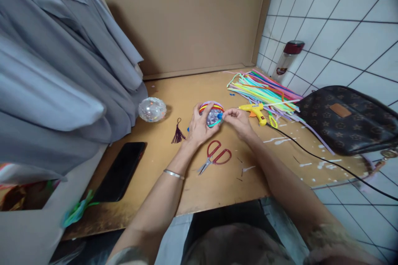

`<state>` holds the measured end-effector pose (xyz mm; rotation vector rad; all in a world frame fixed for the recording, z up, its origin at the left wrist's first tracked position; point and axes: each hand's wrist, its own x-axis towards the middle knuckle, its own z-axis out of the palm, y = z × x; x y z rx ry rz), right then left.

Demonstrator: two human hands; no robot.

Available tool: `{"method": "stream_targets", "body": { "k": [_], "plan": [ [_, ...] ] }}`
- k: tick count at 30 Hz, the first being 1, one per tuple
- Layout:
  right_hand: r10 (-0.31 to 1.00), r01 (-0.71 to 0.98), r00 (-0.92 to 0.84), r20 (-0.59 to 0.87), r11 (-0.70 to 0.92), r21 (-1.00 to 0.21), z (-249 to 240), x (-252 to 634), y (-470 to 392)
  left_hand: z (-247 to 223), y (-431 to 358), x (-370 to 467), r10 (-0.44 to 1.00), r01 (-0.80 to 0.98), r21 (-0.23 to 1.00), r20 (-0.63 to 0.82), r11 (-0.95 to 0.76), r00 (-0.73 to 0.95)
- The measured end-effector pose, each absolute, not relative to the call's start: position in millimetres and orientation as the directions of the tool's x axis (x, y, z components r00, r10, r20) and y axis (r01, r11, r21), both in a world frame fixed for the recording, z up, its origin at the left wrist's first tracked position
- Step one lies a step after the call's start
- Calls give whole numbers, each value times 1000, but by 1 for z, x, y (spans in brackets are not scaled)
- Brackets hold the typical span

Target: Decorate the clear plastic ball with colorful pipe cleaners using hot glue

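Evidently, the clear ball (152,109) at the left sat loose on the worktop (161,174), so a bump could set it rolling. Nearer the middle, the fingers of the left hand (199,127) were curled round the decorated ball (214,116), which was between the two hands, beyond the scissors (211,160); whether it touched the worktop I could not tell. Too hard a squeeze there might shift its coloured bands. The fingers of the right hand (239,121) were pinched narrow on a small blue piece (219,116) at the ball's right side, and a slip could leave that piece askew. Just beside that hand lay the glue gun (253,109); if it was hot, a stray knuckle could be burned, and a tug on its cord (304,147) could drag it.

Counted from the left, there were one black phone (121,172), one clear ball, one dark tassel (178,132), one decorated ball, one pair of scissors, one blue piece in the pinch, one glue gun, one heap of fuzzy sticks (261,87) too tangled to number, one bottle (284,64) and one patterned bag (348,120).
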<state>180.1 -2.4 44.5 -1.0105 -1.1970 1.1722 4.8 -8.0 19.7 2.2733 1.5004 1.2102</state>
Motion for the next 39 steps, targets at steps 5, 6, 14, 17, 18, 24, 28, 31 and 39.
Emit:
{"method": "stream_targets", "body": {
  "k": [5, 6, 14, 17, 18, 24, 28, 31, 39],
  "plan": [
    [987, -70, -17, 163, 161, -984, 44, 180, -2, 16, -5, 7, 804, 702, 499, 567, -509, 179],
    [985, -63, -22, 170, 168, -984, 44, 180, -2, 15, -4, 7, 804, 702, 500, 568, -508, 177],
    [985, -43, -32, 168, 167, -985, 44, 180, -2, 12, -1, 5, 778, 660, 501, 592, -560, 211],
    [984, -49, -34, 176, 174, -984, 44, 179, -2, 12, -1, 5, 771, 660, 493, 600, -566, 213],
    [983, -51, -39, 177, 175, -983, 44, 179, -2, 12, -1, 5, 773, 662, 495, 599, -563, 210],
    [981, -38, -49, 188, 186, -982, 43, 177, -2, 13, -1, 6, 776, 656, 503, 596, -562, 208],
    [980, -33, -49, 191, 189, -981, 42, 177, -1, 12, -1, 7, 777, 649, 514, 598, -561, 198],
    [980, -16, -47, 195, 195, -981, 40, 177, 0, 11, 0, 7, 778, 647, 519, 597, -559, 193],
    [984, 11, -15, 179, 179, -984, 36, 174, 2, 10, 1, 4, 770, 649, 499, 598, -575, 222]
  ]
}}
